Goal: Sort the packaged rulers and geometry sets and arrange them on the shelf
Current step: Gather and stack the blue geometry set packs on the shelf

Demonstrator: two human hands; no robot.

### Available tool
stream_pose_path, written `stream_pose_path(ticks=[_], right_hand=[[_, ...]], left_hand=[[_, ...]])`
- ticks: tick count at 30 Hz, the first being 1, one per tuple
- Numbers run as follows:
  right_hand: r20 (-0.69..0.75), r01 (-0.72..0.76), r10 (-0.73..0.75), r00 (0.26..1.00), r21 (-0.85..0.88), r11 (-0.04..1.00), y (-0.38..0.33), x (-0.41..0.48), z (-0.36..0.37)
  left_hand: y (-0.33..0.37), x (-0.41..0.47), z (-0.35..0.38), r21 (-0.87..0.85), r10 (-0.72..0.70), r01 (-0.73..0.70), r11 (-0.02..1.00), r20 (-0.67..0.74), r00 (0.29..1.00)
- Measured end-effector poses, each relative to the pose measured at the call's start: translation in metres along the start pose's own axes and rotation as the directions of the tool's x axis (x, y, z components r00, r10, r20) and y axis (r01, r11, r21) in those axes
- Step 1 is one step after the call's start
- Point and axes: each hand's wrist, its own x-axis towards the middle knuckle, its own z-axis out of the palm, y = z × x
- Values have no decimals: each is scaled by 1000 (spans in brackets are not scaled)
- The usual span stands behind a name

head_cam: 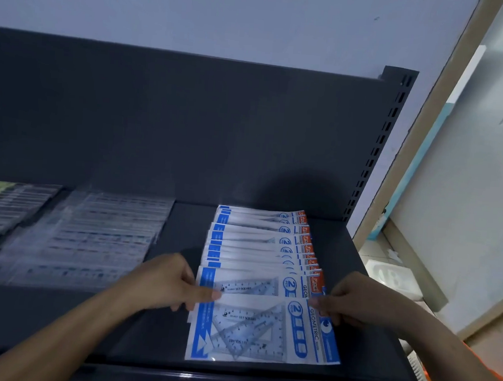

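Set-square packet (261, 331), lying flat at the front of the shelf (145, 331), toward 6 o'clock from a row of matching packets (258, 244). Its long axis runs from 9 to 3 o'clock, so one short end faces each hand. The left hand (163, 282) pinches the far edge near the 9 o'clock end, thumb on top and fingers curled beneath. The right hand (352, 301) pinches the far corner at the 3 o'clock end. The hands are thus well apart, both clamped on the same packet, and neither is plainly nearer.

The packet is a thin glossy plastic sleeve, white with blue bands and the word GEOMETRIC. Clear triangular set squares show through it. Its far edge overlaps the next packet. The row recedes toward 12 o'clock, shingled, with orange-red header strips aligned at the 3 o'clock side.

Judgement: the coming move turns on keeping this long axis parallel to the row while the packet is squared to it; the sleeve looks slippery and limp.

At 9 o'clock lie clear ruler packets (92, 238), blurred, and beyond them further packets with a green label (2, 205). The shelf is dark matt metal, closed by a plain back panel (189, 126) and a slotted upright (378, 145) at 2 o'clock.
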Motion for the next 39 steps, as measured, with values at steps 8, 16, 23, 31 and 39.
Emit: stream_pose_path(ticks=[8, 16, 23, 31, 39], right_hand=[[32, 70, -67, 997, -108, 992, 3, 6, 7], [-103, 39, -46, 994, -70, 997, 1, 11, 4], [-252, -106, 34, 967, -279, 954, -1, 16, 9], [-532, 22, -48, 845, -55, 998, -17, 73, -13], [-416, 98, -81, 906, 20, 995, -13, 106, -22]], left_hand=[[1, 7, 9, -329, 40, -27, 944, 31, 999], [-9, 12, -1, -356, -47, 14, 935, -84, 995], [-9, 16, 3, -170, -9, -42, 985, -288, 958], [13, 68, 10, -107, 85, -144, 984, -432, 898], [11, 92, 4, -29, 121, -146, 989, -412, 903]])
